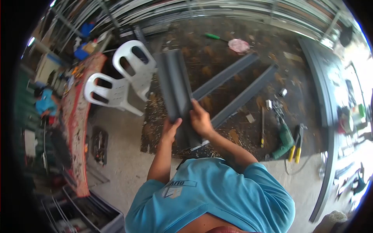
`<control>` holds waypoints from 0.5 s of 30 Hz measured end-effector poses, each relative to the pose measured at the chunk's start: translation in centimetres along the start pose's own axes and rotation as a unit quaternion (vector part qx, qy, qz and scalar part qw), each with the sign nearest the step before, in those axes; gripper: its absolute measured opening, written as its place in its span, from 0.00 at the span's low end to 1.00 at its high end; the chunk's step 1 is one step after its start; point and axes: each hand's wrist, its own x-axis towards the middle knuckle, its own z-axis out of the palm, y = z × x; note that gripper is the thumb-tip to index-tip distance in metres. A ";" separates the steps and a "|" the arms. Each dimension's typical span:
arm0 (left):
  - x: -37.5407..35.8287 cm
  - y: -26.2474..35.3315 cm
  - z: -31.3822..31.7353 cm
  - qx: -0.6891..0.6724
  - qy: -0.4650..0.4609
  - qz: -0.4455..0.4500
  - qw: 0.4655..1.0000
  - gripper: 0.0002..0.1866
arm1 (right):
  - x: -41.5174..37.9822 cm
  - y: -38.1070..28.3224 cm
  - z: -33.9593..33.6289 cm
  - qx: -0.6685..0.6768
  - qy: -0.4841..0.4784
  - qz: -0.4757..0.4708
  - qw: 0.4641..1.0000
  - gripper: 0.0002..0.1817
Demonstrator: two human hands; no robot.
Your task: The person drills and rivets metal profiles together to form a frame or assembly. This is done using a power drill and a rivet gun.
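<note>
A dark grey metal profile [175, 83] with a lengthwise groove is held up in front of me, over the left part of the worktable [248, 33]. My left hand [169, 131] is closed on its left edge near the lower end, thumb on top. On the opposite edge, a little higher, my right hand [201, 119] grips the same piece. Two more profiles lie slanted on the table beyond my right hand, an upper one [227, 75] and a lower one [246, 93]. The held profile covers part of the table.
Right on the table are a green drill [284, 141], yellow-handled cutters [297, 143], a screwdriver [262, 132] and a long grey beam [316, 73]. A pinkish round item [238, 45] lies at the back. White chairs [107, 91] stand left, beside a red-edged bench [83, 128].
</note>
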 end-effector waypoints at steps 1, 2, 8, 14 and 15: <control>0.0 -1.0 -0.4 0.021 0.048 0.001 0.999 0.33 | -0.3 -0.2 1.2 -0.012 -0.002 0.013 1.000 0.26; -0.3 -1.3 -1.6 0.025 0.022 0.011 0.999 0.37 | -0.6 -0.3 2.2 -0.037 -0.010 -0.004 0.999 0.26; -0.3 -2.3 -9.4 0.009 -0.019 -0.011 1.000 0.45 | -3.1 2.5 10.1 -0.058 -0.052 0.080 0.994 0.31; 1.1 -6.2 -15.8 0.085 0.034 -0.053 0.994 0.40 | -3.7 0.2 5.2 -0.281 0.035 0.000 0.959 0.13; 1.2 -5.6 -15.9 0.079 0.034 -0.058 0.995 0.40 | -4.4 2.7 2.1 -0.388 0.187 -0.075 0.899 0.10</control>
